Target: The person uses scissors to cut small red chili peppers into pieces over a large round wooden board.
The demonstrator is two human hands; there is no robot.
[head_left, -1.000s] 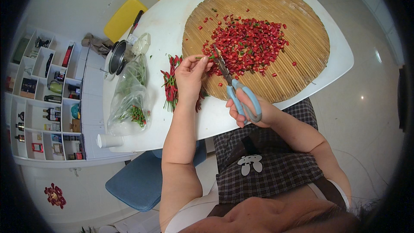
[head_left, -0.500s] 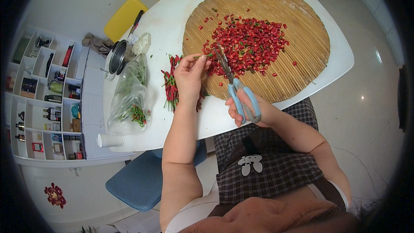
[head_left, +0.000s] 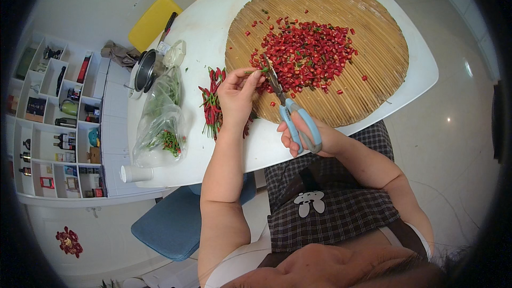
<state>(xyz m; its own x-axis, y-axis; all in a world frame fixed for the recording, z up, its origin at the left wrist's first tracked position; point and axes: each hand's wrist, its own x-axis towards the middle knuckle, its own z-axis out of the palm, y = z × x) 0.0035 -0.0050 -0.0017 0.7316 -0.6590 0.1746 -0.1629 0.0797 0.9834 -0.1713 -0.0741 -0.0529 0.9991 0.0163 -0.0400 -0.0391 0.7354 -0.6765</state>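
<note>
your left hand (head_left: 237, 93) has thumb and fingertips together, pinching a chili (head_left: 264, 70); only a short green part shows past the fingers, the rest is hidden by them. your right hand (head_left: 320, 137) is wrapped around the handles of the scissors (head_left: 288, 104), fingers curled about the loops. the blades point away from you and lie right by the chili, over the near left part of the heap of cut pieces (head_left: 312, 56). at this size it cannot be told whether the blades meet or touch the chili.

the heap sits on the round wooden board (head_left: 368, 32), mostly red with a few green bits. whole chilies (head_left: 209, 108) lie on the white table (head_left: 192, 154) just left of the board, beside your left forearm. a clear bag (head_left: 156, 122) with green stuff lies further left.

judged points for the cut: your left fingertips are close to the blades, so draw them back behind the cutting line before each squeeze. hold the chili square to the blades for even pieces. cut low over the heap, so that bits are less likely to scatter; a few already lie apart from it.
</note>
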